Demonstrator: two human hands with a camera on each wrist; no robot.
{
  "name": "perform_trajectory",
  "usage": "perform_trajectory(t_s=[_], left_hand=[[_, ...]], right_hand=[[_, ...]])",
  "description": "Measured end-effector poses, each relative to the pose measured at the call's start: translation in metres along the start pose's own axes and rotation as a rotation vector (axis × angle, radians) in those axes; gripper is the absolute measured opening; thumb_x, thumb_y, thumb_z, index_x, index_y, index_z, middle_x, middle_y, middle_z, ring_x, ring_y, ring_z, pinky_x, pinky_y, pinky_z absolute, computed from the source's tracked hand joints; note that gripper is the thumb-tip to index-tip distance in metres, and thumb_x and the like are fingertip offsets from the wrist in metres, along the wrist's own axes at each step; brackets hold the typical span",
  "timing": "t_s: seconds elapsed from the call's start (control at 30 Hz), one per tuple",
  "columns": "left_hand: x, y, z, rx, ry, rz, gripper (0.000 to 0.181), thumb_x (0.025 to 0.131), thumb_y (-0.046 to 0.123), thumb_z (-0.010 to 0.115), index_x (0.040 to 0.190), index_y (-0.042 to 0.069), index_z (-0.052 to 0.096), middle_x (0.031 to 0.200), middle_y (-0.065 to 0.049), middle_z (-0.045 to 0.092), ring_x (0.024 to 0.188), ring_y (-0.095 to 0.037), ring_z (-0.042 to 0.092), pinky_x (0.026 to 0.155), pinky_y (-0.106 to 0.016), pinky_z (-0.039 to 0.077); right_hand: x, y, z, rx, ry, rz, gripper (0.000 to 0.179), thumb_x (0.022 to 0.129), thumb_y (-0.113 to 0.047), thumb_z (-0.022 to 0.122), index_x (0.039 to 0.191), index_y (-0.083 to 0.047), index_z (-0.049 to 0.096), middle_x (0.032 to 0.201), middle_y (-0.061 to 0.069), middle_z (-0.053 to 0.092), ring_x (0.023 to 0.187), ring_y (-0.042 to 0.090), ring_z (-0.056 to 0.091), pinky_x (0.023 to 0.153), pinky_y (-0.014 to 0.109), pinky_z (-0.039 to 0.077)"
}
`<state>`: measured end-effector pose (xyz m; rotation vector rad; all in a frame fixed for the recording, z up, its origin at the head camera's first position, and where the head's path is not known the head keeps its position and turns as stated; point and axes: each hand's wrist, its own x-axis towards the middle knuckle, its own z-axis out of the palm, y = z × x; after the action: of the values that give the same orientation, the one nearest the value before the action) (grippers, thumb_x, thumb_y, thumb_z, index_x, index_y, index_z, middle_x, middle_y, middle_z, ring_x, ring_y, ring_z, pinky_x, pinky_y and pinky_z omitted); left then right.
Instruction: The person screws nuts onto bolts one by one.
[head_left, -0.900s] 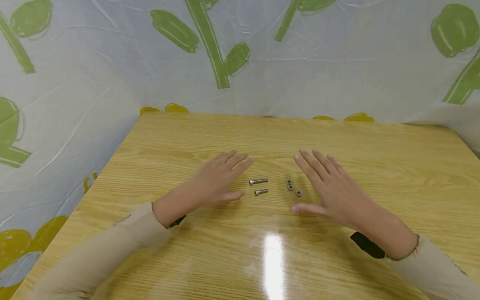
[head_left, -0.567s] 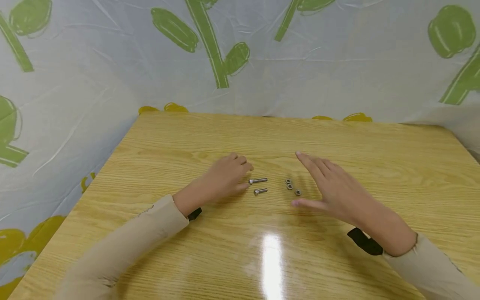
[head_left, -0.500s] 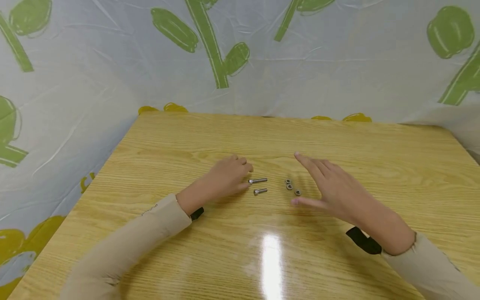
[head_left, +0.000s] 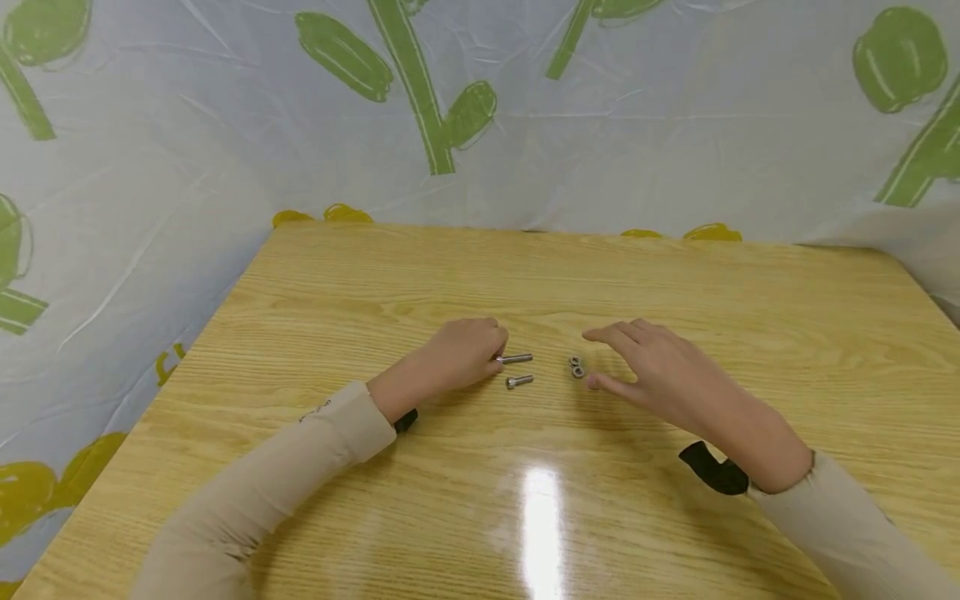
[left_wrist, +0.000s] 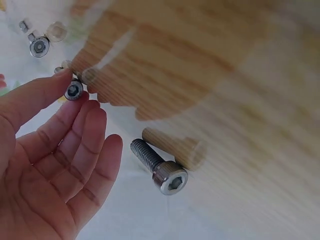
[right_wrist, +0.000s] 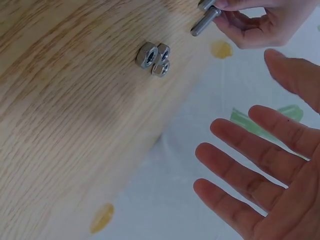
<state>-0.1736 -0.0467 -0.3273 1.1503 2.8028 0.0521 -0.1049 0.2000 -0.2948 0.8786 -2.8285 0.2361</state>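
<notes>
My left hand [head_left: 465,354] pinches the head of the longer socket-head bolt [head_left: 517,358] between thumb and forefinger; its shank points right, close over the table. In the left wrist view the bolt's round head [left_wrist: 74,90] shows at the fingertips. A shorter bolt [head_left: 519,382] lies just in front of it. Another bolt [left_wrist: 162,170] lies under the left palm, hidden in the head view. My right hand [head_left: 660,367] hovers with fingers extended and thumb spread. Three steel hex nuts [right_wrist: 147,55] lie beside it, one mostly behind the thumb in the head view.
The wooden table [head_left: 675,283] has a glossy top with a bright lamp reflection [head_left: 542,525]. A pale sheet with green leaf prints [head_left: 600,167] hangs behind it and along the left. Dark straps [head_left: 712,468] circle the wrists.
My left hand has moved right, its fingers closing from spread to a pinch on the longer bolt's head. The right hand has drawn lower and closer to the nuts, thumb and forefinger nearing each other.
</notes>
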Motion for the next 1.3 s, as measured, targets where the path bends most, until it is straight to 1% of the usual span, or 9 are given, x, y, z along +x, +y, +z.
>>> perform_trajectory(t_s=[0.1, 0.27, 0.37, 0.43, 0.63, 0.73, 0.93, 1.1, 1.3], left_hand=[[0.0, 0.001, -0.001, 0.003, -0.004, -0.009, 0.015, 0.091, 0.022, 0.061, 0.094, 0.008, 0.064, 0.091, -0.003, 0.063, 0.081, -0.014, 0.058, 0.07, -0.025, 0.05], [0.001, 0.001, -0.005, -0.025, -0.02, -0.046, 0.013, 0.092, 0.022, 0.06, 0.091, 0.009, 0.063, 0.087, -0.002, 0.063, 0.074, -0.011, 0.056, 0.065, -0.025, 0.049], [0.0, 0.001, -0.007, -0.05, -0.025, -0.063, 0.013, 0.092, 0.022, 0.059, 0.091, 0.009, 0.062, 0.086, -0.001, 0.064, 0.072, -0.011, 0.055, 0.065, -0.025, 0.048], [-0.001, 0.001, -0.01, -0.066, -0.016, -0.07, 0.013, 0.093, 0.021, 0.058, 0.091, 0.009, 0.062, 0.087, -0.001, 0.064, 0.073, -0.011, 0.055, 0.065, -0.025, 0.048], [-0.008, 0.003, -0.022, -0.128, 0.062, -0.083, 0.012, 0.092, 0.021, 0.058, 0.094, 0.01, 0.063, 0.087, -0.001, 0.065, 0.072, -0.012, 0.057, 0.062, -0.025, 0.048], [-0.013, 0.005, -0.03, -0.139, 0.109, -0.07, 0.011, 0.091, 0.02, 0.059, 0.093, 0.01, 0.063, 0.086, 0.0, 0.066, 0.071, -0.012, 0.058, 0.061, -0.024, 0.048], [-0.023, 0.009, -0.045, -0.184, 0.192, -0.043, 0.01, 0.09, 0.018, 0.061, 0.093, 0.009, 0.062, 0.086, -0.001, 0.067, 0.075, -0.012, 0.06, 0.066, -0.023, 0.05], [-0.031, 0.013, -0.056, -0.254, 0.207, -0.045, 0.008, 0.089, 0.016, 0.062, 0.092, 0.008, 0.062, 0.086, -0.001, 0.066, 0.077, -0.012, 0.06, 0.069, -0.022, 0.05], [-0.038, 0.017, -0.065, -0.356, 0.218, -0.058, 0.006, 0.088, 0.013, 0.063, 0.09, 0.008, 0.061, 0.083, -0.001, 0.065, 0.076, -0.011, 0.06, 0.069, -0.021, 0.05]], right_hand=[[0.002, 0.002, 0.002, 0.005, 0.007, -0.008, 0.046, 0.083, -0.026, 0.07, 0.122, -0.004, 0.058, 0.114, 0.015, 0.063, 0.103, 0.035, 0.06, 0.084, 0.05, 0.049], [0.005, 0.005, 0.005, 0.029, 0.044, -0.037, 0.039, 0.081, -0.019, 0.072, 0.116, -0.004, 0.061, 0.109, 0.014, 0.065, 0.096, 0.032, 0.062, 0.078, 0.045, 0.052], [0.008, 0.006, 0.006, 0.043, 0.034, -0.031, 0.036, 0.082, -0.017, 0.071, 0.114, -0.003, 0.062, 0.108, 0.014, 0.065, 0.095, 0.031, 0.063, 0.076, 0.044, 0.052], [0.011, 0.007, 0.006, 0.054, 0.006, -0.007, 0.035, 0.083, -0.016, 0.07, 0.115, -0.004, 0.062, 0.109, 0.015, 0.064, 0.095, 0.031, 0.062, 0.076, 0.044, 0.052], [0.019, 0.009, 0.007, 0.104, -0.084, 0.049, 0.03, 0.086, -0.013, 0.067, 0.113, -0.003, 0.062, 0.107, 0.012, 0.065, 0.095, 0.028, 0.062, 0.074, 0.042, 0.052], [0.024, 0.009, 0.008, 0.139, -0.146, 0.078, 0.026, 0.087, -0.011, 0.064, 0.112, -0.002, 0.062, 0.104, 0.012, 0.065, 0.094, 0.027, 0.061, 0.074, 0.04, 0.052], [0.04, 0.008, 0.013, 0.196, -0.295, 0.136, 0.023, 0.089, -0.011, 0.061, 0.108, 0.001, 0.065, 0.095, 0.01, 0.066, 0.085, 0.022, 0.062, 0.072, 0.036, 0.052], [0.05, 0.009, 0.023, 0.223, -0.426, 0.195, 0.021, 0.09, -0.017, 0.06, 0.105, -0.003, 0.065, 0.093, 0.006, 0.067, 0.076, 0.014, 0.061, 0.069, 0.032, 0.051], [0.056, 0.011, 0.029, 0.241, -0.455, 0.243, 0.014, 0.09, -0.02, 0.061, 0.097, -0.007, 0.063, 0.085, 0.002, 0.065, 0.067, 0.01, 0.057, 0.063, 0.029, 0.048]])
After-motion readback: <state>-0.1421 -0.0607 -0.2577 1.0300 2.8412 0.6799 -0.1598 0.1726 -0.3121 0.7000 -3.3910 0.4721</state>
